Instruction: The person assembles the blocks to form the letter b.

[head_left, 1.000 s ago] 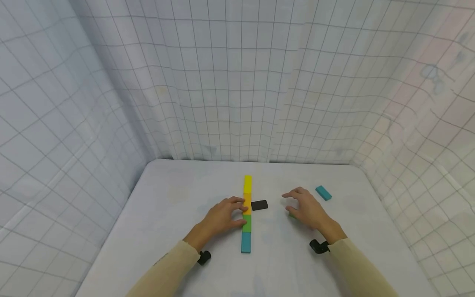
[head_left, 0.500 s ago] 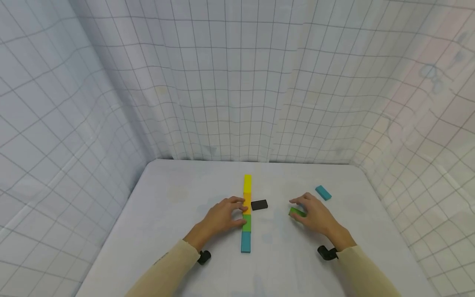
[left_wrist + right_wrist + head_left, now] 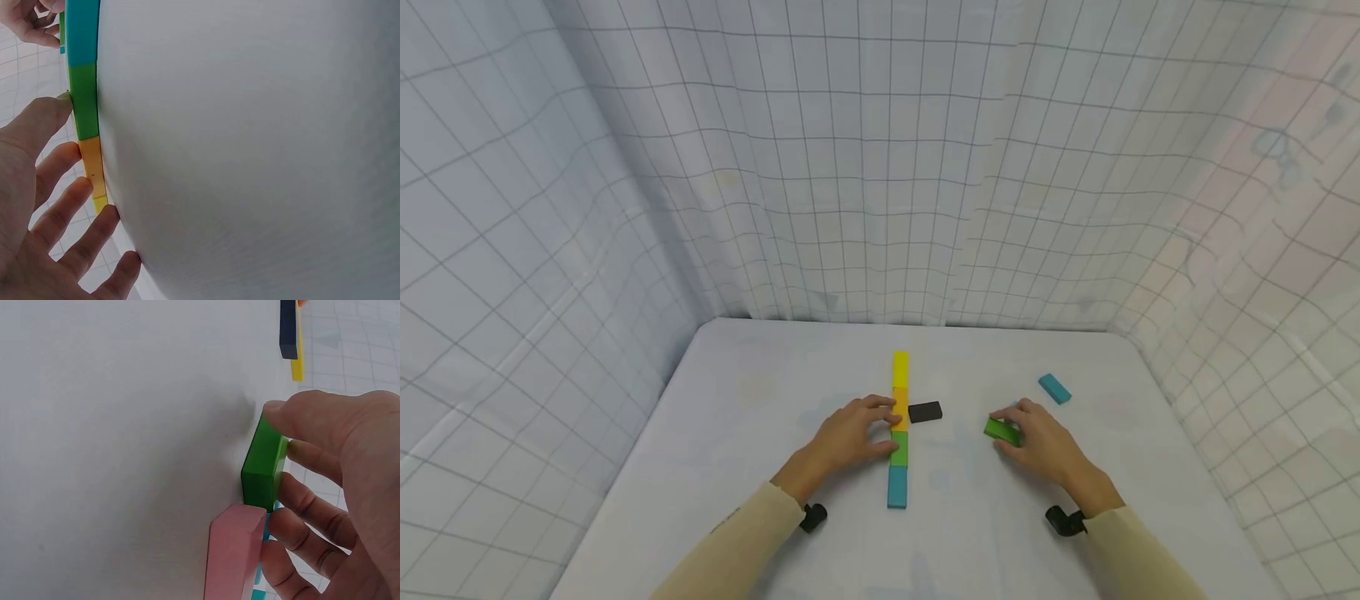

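A straight row of blocks runs away from the person in the head view: a teal block (image 3: 897, 487), a green block (image 3: 899, 450), an orange block (image 3: 900, 408) and a yellow block (image 3: 901, 369). My left hand (image 3: 848, 436) rests at the row's left side, its fingers spread and relaxed, thumb at the green block. My right hand (image 3: 1047, 446) pinches a loose green block (image 3: 259, 465) between thumb and fingers. A pink block (image 3: 234, 550) lies just beside that block in the right wrist view; the right hand hides it in the head view.
A black block (image 3: 925, 412) lies right of the row. Another teal block (image 3: 1056, 388) lies farther right, and a bit of blue shows behind the right hand. The white table (image 3: 760, 367) is enclosed by gridded white curtains (image 3: 880, 208).
My right hand has drawn back to the right and closed its thumb and fingers about the loose green block, which was mostly hidden before. The left hand and the row have not moved.
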Demonstrator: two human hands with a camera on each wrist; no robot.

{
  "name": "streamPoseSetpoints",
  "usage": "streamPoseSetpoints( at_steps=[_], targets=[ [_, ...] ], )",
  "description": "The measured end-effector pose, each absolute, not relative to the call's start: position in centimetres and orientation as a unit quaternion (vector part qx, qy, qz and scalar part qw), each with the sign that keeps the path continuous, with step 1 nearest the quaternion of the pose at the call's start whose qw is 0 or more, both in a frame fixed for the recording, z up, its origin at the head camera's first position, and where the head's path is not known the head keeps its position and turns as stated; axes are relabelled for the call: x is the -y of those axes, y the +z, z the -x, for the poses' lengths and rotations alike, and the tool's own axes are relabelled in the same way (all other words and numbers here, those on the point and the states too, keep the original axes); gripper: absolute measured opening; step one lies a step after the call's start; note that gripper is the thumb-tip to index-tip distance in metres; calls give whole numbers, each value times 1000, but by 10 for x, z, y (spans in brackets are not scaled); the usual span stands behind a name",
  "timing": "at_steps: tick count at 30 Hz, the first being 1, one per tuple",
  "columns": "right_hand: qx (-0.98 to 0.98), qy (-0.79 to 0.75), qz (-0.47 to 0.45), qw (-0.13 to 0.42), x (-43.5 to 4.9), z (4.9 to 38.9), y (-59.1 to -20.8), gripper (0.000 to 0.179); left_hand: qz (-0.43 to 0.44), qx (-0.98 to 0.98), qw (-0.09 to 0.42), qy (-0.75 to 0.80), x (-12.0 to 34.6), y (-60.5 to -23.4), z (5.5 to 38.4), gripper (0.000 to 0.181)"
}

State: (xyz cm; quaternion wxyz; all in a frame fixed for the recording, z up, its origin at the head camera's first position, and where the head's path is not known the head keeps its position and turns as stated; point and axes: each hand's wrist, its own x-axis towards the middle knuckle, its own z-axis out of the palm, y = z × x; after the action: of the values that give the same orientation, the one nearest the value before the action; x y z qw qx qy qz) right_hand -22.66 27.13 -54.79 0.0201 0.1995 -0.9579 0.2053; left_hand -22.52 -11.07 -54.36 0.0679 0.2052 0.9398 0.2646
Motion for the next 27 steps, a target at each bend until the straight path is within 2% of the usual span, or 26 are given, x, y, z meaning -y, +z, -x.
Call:
streamPoseSetpoints(
  at_steps=[27],
  targets=[
    [958,188,-209,55,-271,225,-553,39,-203,-942,62,258,109,-542,225,42]
  ],
)
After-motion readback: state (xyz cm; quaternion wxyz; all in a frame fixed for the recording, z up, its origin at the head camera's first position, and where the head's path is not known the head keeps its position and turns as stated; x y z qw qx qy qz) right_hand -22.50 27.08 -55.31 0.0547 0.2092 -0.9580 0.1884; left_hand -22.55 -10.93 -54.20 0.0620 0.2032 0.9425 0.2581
